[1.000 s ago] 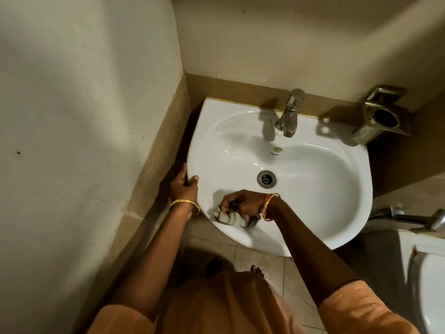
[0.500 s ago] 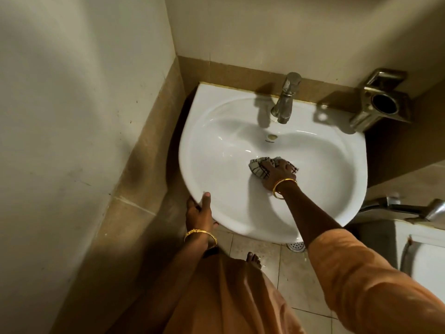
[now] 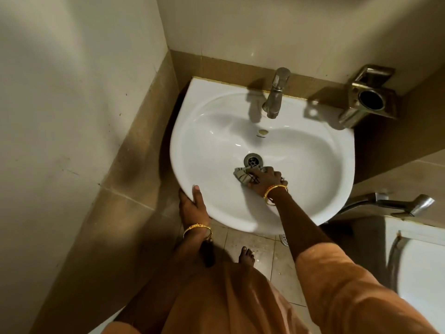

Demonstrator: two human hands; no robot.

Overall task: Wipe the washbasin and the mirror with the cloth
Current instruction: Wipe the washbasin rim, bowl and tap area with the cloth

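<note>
The washbasin is a white ceramic bowl mounted in a corner, with its back edge against a band of brown wall tile and its left side close to the side wall. A metal tap stands upright at the middle of the back edge, its spout pointing over the bowl. The overflow hole sits on the rear slope of the bowl, and the drain lies at the bottom, uncovered. The right hand is inside the bowl, just in front of the drain, with the fingers curled over the cloth and pressing it against the ceramic. The cloth is a crumpled, pale piece with dark stripes; its far edge lies just beside the drain rim, and most of it is covered by the hand. The left hand grips the front-left rim of the washbasin, thumb on top of the rim and fingers under it. Each wrist carries gold bangles. A metal wall holder with a round opening is fixed to the right of the washbasin, near its back right corner. A metal spray handle lies on top of a white fixture at the lower right. A bare foot rests on the tiled floor below the front of the washbasin. The mirror does not appear in the head view.
</note>
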